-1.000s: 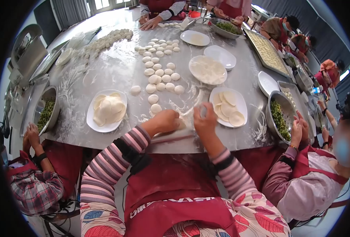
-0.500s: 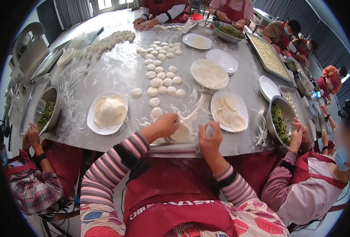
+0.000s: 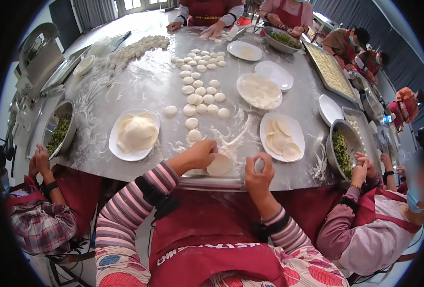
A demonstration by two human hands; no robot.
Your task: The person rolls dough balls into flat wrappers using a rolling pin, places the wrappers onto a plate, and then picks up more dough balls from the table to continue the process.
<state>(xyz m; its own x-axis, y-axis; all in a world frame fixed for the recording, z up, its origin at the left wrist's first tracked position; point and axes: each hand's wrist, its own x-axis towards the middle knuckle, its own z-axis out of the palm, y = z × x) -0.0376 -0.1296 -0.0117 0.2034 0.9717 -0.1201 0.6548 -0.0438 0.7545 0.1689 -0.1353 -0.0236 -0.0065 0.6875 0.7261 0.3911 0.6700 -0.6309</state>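
Note:
My left hand rests on the near edge of the steel table, fingers pinching the rim of a flat round dough wrapper lying on the floured surface. My right hand is closed around the end of a small rolling pin, held just right of the wrapper at the table edge. Beyond my hands lie several small round dough pieces in rows. A white plate of rolled wrappers sits right of my hands, another plate of wrappers to the left.
A person on my left holds hands near a bowl of green filling; a person on my right works at another filling bowl. More plates, a tray of dumplings and several people are farther along the table.
My hands have drawn back toward the table's near edge. The wrapper, hidden under my left hand before, now lies flat and exposed; my right hand has lifted with the pin's end.

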